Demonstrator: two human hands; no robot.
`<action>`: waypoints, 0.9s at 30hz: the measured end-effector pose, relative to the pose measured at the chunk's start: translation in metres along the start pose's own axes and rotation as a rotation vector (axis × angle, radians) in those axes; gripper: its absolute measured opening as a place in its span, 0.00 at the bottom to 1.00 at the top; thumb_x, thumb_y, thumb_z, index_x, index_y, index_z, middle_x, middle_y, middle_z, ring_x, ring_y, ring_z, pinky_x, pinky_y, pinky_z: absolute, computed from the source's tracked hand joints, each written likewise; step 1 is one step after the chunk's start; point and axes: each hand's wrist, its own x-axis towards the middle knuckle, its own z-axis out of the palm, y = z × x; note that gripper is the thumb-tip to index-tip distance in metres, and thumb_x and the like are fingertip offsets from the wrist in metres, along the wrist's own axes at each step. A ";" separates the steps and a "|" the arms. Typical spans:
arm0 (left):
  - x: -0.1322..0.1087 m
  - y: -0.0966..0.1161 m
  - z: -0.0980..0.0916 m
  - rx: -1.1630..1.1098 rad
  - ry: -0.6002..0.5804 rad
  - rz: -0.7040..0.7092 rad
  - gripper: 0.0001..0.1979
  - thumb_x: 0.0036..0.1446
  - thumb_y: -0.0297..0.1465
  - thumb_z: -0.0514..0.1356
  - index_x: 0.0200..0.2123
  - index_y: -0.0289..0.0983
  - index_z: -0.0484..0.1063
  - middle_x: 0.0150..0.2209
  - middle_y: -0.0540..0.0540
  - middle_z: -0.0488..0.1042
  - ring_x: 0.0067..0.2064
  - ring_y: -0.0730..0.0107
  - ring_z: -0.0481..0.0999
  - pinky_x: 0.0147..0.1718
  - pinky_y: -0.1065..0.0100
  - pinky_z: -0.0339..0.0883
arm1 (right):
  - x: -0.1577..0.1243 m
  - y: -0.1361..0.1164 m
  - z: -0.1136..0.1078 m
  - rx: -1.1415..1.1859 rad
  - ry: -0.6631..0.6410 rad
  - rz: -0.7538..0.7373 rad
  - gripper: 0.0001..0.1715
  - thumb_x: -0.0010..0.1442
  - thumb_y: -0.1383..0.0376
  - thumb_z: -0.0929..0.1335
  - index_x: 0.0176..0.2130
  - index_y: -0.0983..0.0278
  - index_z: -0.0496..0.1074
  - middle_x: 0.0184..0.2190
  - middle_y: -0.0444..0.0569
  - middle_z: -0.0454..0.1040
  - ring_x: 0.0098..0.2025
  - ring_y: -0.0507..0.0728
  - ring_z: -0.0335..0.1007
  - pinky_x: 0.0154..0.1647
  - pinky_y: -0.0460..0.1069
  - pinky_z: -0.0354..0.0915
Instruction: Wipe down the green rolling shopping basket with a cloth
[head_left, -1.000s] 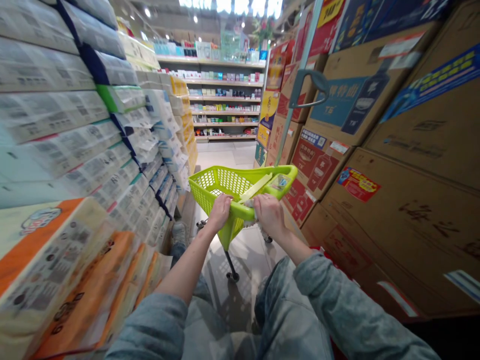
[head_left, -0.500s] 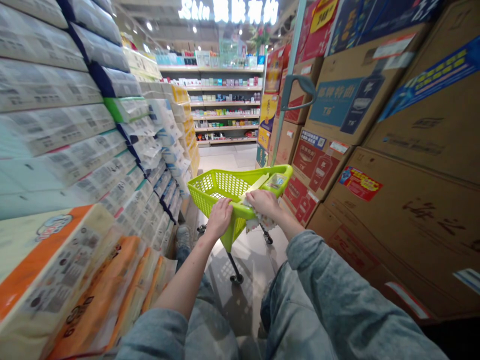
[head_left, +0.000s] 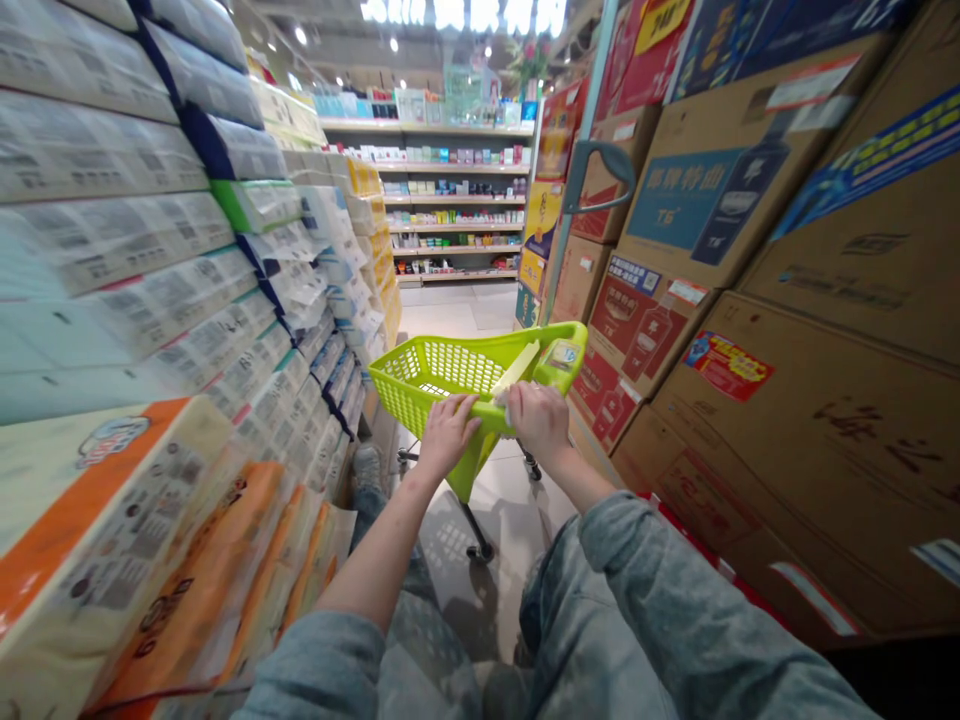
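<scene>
A lime-green wheeled shopping basket [head_left: 442, 372] stands in the aisle right in front of me. My left hand [head_left: 448, 432] lies on its near rim, fingers curled over the edge. My right hand [head_left: 538, 418] is closed on a small white cloth [head_left: 505, 404] and presses it against the rim beside the folded pale-green handle [head_left: 517, 368]. A small label [head_left: 564, 354] sits on the basket's right corner. Both my sleeves are grey-blue denim.
Stacked tissue packs [head_left: 172, 300] wall the left side. Tall piles of cardboard boxes [head_left: 750, 330] close the right, with a grey trolley handle [head_left: 604, 175] sticking out. Tiled floor [head_left: 465, 310] runs ahead to stocked shelves [head_left: 450, 200]. My shoe [head_left: 364, 466] shows beside the basket's wheel [head_left: 484, 550].
The basket has shifted slightly forward and up in view. My right hand has slid back along the rim with the cloth, which now shows less. My left hand stays on the rim.
</scene>
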 end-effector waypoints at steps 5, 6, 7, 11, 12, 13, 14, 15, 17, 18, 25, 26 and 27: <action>0.002 0.000 -0.002 0.006 -0.001 0.020 0.22 0.63 0.39 0.50 0.59 0.42 0.61 0.56 0.43 0.65 0.56 0.58 0.62 0.59 0.53 0.52 | -0.027 0.010 0.009 0.098 0.169 -0.266 0.17 0.66 0.60 0.58 0.42 0.64 0.73 0.38 0.54 0.73 0.43 0.59 0.64 0.47 0.53 0.55; 0.002 0.001 -0.002 0.010 -0.004 0.023 0.22 0.63 0.39 0.50 0.59 0.42 0.61 0.56 0.43 0.66 0.56 0.58 0.62 0.59 0.53 0.52 | -0.029 0.016 0.009 0.121 0.164 -0.320 0.17 0.66 0.61 0.59 0.45 0.64 0.72 0.41 0.54 0.73 0.44 0.59 0.63 0.48 0.53 0.56; 0.002 0.001 -0.002 0.012 -0.006 0.027 0.22 0.63 0.39 0.50 0.58 0.42 0.61 0.56 0.43 0.66 0.56 0.58 0.62 0.59 0.53 0.51 | -0.031 0.021 0.009 0.141 0.156 -0.371 0.17 0.65 0.61 0.60 0.47 0.64 0.71 0.43 0.54 0.72 0.46 0.58 0.63 0.48 0.53 0.56; 0.002 0.008 0.002 0.007 0.005 0.045 0.21 0.63 0.39 0.50 0.57 0.43 0.63 0.55 0.43 0.67 0.55 0.58 0.62 0.59 0.53 0.51 | -0.029 0.037 0.005 0.144 0.120 -0.447 0.17 0.65 0.61 0.61 0.50 0.63 0.71 0.42 0.54 0.73 0.46 0.58 0.64 0.48 0.52 0.57; 0.003 0.010 0.004 0.005 0.014 0.044 0.21 0.63 0.40 0.50 0.57 0.43 0.63 0.55 0.43 0.67 0.55 0.58 0.62 0.58 0.53 0.51 | -0.027 0.038 0.003 0.121 0.103 -0.426 0.17 0.65 0.61 0.60 0.48 0.64 0.72 0.39 0.54 0.73 0.44 0.58 0.65 0.46 0.52 0.57; 0.004 0.012 0.005 0.003 0.023 0.040 0.21 0.63 0.40 0.50 0.57 0.43 0.63 0.55 0.43 0.67 0.55 0.58 0.62 0.58 0.54 0.52 | -0.024 0.038 0.000 0.091 0.078 -0.392 0.17 0.65 0.61 0.60 0.45 0.64 0.73 0.37 0.53 0.74 0.42 0.57 0.66 0.45 0.51 0.57; 0.005 0.015 0.007 0.003 0.030 0.035 0.21 0.63 0.40 0.50 0.56 0.42 0.63 0.55 0.43 0.67 0.55 0.58 0.62 0.57 0.54 0.53 | -0.020 0.036 -0.003 0.058 0.048 -0.349 0.17 0.65 0.61 0.60 0.42 0.65 0.74 0.34 0.52 0.74 0.40 0.57 0.66 0.44 0.51 0.57; 0.006 0.018 0.008 0.004 0.034 0.031 0.21 0.62 0.40 0.50 0.56 0.42 0.63 0.55 0.43 0.67 0.54 0.57 0.63 0.57 0.54 0.53 | -0.016 0.035 -0.006 0.023 0.013 -0.298 0.17 0.65 0.61 0.59 0.39 0.65 0.74 0.33 0.52 0.74 0.39 0.57 0.67 0.43 0.50 0.56; 0.008 0.024 0.011 0.012 0.033 0.024 0.21 0.62 0.40 0.50 0.56 0.41 0.64 0.54 0.42 0.67 0.54 0.57 0.63 0.57 0.53 0.53 | -0.005 0.031 -0.012 -0.040 -0.077 -0.195 0.20 0.66 0.61 0.58 0.34 0.65 0.74 0.32 0.52 0.76 0.37 0.56 0.69 0.42 0.50 0.56; 0.009 0.027 0.011 0.016 0.031 0.023 0.21 0.62 0.40 0.50 0.56 0.40 0.64 0.54 0.42 0.67 0.54 0.56 0.63 0.57 0.53 0.53 | 0.001 0.029 -0.014 -0.064 -0.130 -0.146 0.21 0.66 0.61 0.57 0.33 0.65 0.74 0.32 0.52 0.76 0.36 0.56 0.69 0.40 0.49 0.56; 0.004 0.041 0.017 -0.005 0.068 0.021 0.22 0.61 0.39 0.52 0.57 0.41 0.62 0.55 0.41 0.66 0.56 0.54 0.61 0.58 0.50 0.52 | 0.014 0.020 -0.014 -0.183 -0.277 0.037 0.24 0.65 0.61 0.57 0.33 0.67 0.77 0.31 0.57 0.78 0.34 0.58 0.73 0.37 0.50 0.55; 0.003 0.042 0.018 -0.002 0.073 0.016 0.22 0.61 0.39 0.52 0.57 0.41 0.62 0.55 0.41 0.65 0.56 0.54 0.60 0.58 0.50 0.52 | 0.011 0.017 -0.012 -0.201 -0.252 0.038 0.24 0.65 0.62 0.57 0.33 0.68 0.77 0.31 0.59 0.78 0.34 0.59 0.73 0.37 0.51 0.55; 0.002 0.043 0.019 0.001 0.075 0.012 0.22 0.61 0.39 0.52 0.57 0.41 0.62 0.55 0.41 0.65 0.56 0.54 0.60 0.58 0.50 0.52 | 0.007 0.013 -0.010 -0.213 -0.221 0.026 0.23 0.65 0.63 0.56 0.34 0.69 0.76 0.31 0.60 0.78 0.34 0.59 0.73 0.38 0.52 0.55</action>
